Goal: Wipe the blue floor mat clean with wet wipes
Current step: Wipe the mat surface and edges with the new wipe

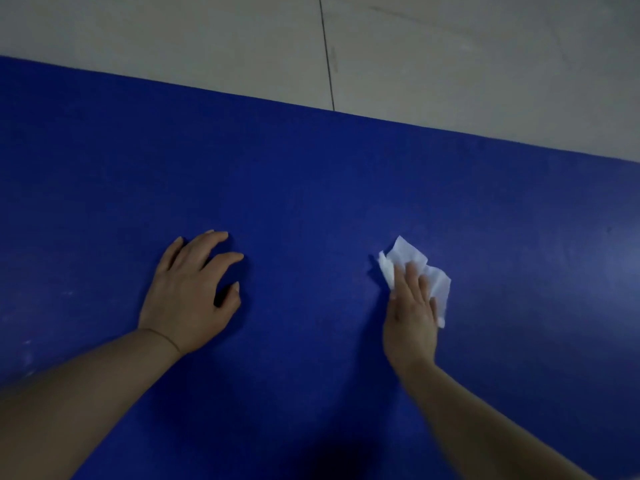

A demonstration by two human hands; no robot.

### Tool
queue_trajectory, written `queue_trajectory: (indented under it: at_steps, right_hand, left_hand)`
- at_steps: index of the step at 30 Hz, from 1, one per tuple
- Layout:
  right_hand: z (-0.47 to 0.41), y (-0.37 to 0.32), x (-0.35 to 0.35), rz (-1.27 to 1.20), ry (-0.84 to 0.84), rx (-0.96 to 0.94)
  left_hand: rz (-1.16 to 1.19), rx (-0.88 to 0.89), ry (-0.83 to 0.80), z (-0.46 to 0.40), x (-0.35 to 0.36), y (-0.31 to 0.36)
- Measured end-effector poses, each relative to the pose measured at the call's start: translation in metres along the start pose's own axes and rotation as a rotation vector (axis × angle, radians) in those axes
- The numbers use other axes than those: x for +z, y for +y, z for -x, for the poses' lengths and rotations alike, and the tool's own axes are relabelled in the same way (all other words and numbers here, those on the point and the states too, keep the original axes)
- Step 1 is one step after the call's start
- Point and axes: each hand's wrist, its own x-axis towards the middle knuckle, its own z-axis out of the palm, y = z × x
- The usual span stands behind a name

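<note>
Head view: blue mat (311, 188) on grey tiled floor (450, 64). Right hand (412, 306) presses crumpled white wipe (436, 282) flat on the mat, fingers straight and together. Left hand (192, 289) rests on the mat, fingers spread, slightly bent, holding nothing.

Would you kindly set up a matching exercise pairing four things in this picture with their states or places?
Column one:
1. left hand
2. right hand
3. wet wipe
4. tiled floor

Column two:
A. crumpled and white, pressed onto the blue mat
B. grey, beyond the mat's far edge
C. resting bare on the mat, fingers spread
D. flat on the wipe, fingers straight

Pairs: 1-C, 2-D, 3-A, 4-B
</note>
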Motion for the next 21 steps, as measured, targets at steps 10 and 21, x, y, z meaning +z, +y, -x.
queue_trajectory:
  at_steps: [10,21]
  right_hand:
    - [0.123,-0.029,0.041,0.106,-0.206,-0.721]
    - [0.062,-0.047,0.016,0.137,-0.161,-0.479]
  left_hand:
    - [-0.019,0.002,0.006,0.000,0.002,-0.001]
    - [-0.043,-0.009,-0.001,0.001,0.002,0.002]
